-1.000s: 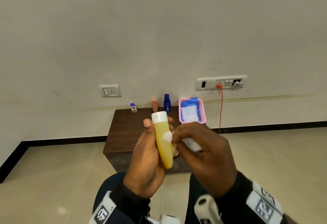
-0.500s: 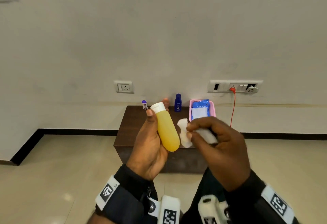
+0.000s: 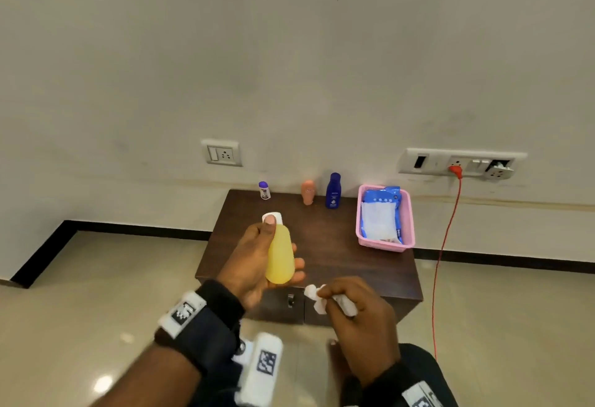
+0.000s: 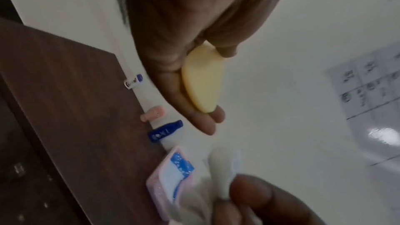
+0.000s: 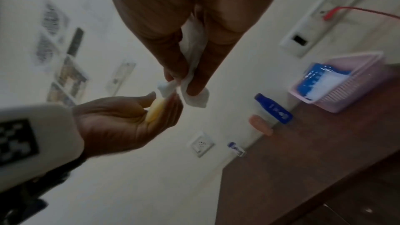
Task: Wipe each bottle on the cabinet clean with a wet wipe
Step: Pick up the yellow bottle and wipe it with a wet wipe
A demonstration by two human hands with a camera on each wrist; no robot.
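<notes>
My left hand (image 3: 257,261) holds a yellow bottle (image 3: 279,257) with a white cap upright above the front of the dark wooden cabinet (image 3: 322,245), thumb on the cap. The same bottle (image 4: 203,81) lies along the fingers in the left wrist view. My right hand (image 3: 357,316) pinches a crumpled white wet wipe (image 3: 317,299) just below and right of the bottle, apart from it. The wipe (image 5: 192,78) hangs between thumb and fingers in the right wrist view. At the cabinet's back stand a small purple-capped bottle (image 3: 264,190), a peach bottle (image 3: 308,192) and a dark blue bottle (image 3: 333,190).
A pink basket (image 3: 407,216) holding a blue pack of wipes (image 3: 380,216) sits at the cabinet's back right. A red cable (image 3: 446,245) hangs from the wall socket strip (image 3: 460,163) to the floor. Another socket (image 3: 222,153) is on the wall at left.
The view has tilted down and the cabinet looks closer. My right hand with the wipe has come off the yellow bottle and dropped below it. The left hand has lowered the bottle toward the cabinet.
</notes>
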